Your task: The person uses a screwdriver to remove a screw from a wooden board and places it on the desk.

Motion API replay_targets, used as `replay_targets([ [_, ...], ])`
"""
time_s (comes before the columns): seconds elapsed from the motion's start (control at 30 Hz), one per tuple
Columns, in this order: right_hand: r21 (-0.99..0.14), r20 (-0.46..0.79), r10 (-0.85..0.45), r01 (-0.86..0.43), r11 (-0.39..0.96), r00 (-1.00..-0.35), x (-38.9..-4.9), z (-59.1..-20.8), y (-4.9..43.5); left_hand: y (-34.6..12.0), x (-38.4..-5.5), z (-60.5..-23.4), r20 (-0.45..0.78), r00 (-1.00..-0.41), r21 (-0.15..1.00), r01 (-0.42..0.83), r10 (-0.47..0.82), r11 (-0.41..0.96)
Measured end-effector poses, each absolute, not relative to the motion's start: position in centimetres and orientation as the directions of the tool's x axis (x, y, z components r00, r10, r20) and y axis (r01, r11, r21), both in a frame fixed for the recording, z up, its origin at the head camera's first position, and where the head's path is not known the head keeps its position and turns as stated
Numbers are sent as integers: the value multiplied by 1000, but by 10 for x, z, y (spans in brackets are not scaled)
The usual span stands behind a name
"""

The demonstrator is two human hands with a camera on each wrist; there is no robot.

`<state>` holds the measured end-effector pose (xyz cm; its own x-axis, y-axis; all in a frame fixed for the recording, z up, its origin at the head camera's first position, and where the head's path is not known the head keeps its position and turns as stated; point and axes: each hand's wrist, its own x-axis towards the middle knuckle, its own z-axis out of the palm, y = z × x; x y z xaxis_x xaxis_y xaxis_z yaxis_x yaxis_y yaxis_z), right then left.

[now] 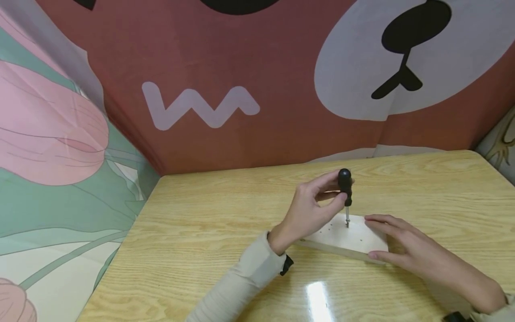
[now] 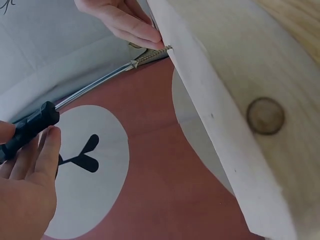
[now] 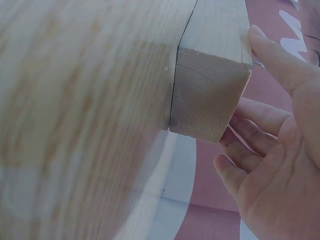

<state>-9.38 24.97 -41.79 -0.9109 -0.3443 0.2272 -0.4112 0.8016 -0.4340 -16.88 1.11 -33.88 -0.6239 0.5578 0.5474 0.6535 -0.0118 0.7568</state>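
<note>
My left hand (image 1: 307, 210) holds a screwdriver (image 1: 345, 183) by its black handle, with the shaft pointing down. Its tip meets the head of a screw (image 2: 150, 56) that stands upright in the pale wooden block (image 1: 350, 243). In the left wrist view much of the screw's thread shows above the wood. At the block's right end my right hand (image 1: 410, 246) holds it, thumb on the near edge and fingers on the far side. The right wrist view shows the block's square end (image 3: 207, 95) between thumb and fingers.
The block lies on a wood-grain table (image 1: 193, 241). Several small dark holes mark its top, left of the screw. A printed bear cloth (image 1: 281, 89) hangs behind the table, and a floral cloth (image 1: 52, 134) hangs at the left.
</note>
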Motion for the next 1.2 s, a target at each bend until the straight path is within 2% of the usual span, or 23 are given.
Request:
replay_targets([
  [0.67,-442,225,-357,-421,792,-907,-95,-417,250,10,-171,-339,542,-627,772,635,560,-37],
  [0.83,-459,209,-353,-411,788,-912,-95,-417,251,10,-171,-338,523,-646,792,609,556,-37],
  [1.2,-471,193,-352,-401,786,-916,-95,-416,251,13,-172,-340,587,-631,749,661,508,-45],
])
